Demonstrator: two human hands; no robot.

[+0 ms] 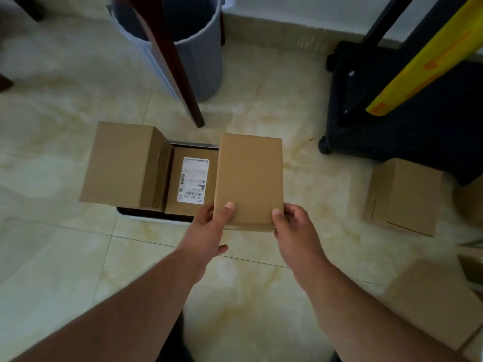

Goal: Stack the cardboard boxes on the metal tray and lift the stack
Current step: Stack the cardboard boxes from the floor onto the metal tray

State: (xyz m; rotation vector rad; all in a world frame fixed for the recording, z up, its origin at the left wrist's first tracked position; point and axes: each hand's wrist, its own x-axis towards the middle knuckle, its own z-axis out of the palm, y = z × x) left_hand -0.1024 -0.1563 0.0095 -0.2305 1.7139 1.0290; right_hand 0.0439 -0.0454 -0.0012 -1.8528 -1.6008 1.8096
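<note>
A plain cardboard box point(248, 178) hangs above the right part of the metal tray point(146, 215), which lies on the tiled floor. My left hand point(209, 231) grips the box's near left corner, and my right hand point(295, 231) grips its near right corner. On the tray stands a tall cardboard box point(120, 163) at the left. Beside it lies a lower box with a white shipping label point(192, 178). Only the tray's dark near rim and a strip of its far rim show.
Another cardboard box point(402, 197) stands on the floor at the right, and one more point(433, 301) lies near the lower right corner. A grey bin point(198, 48) and a dark wooden leg point(172, 64) are behind the tray. A black wheeled stand point(392, 105) is at the upper right.
</note>
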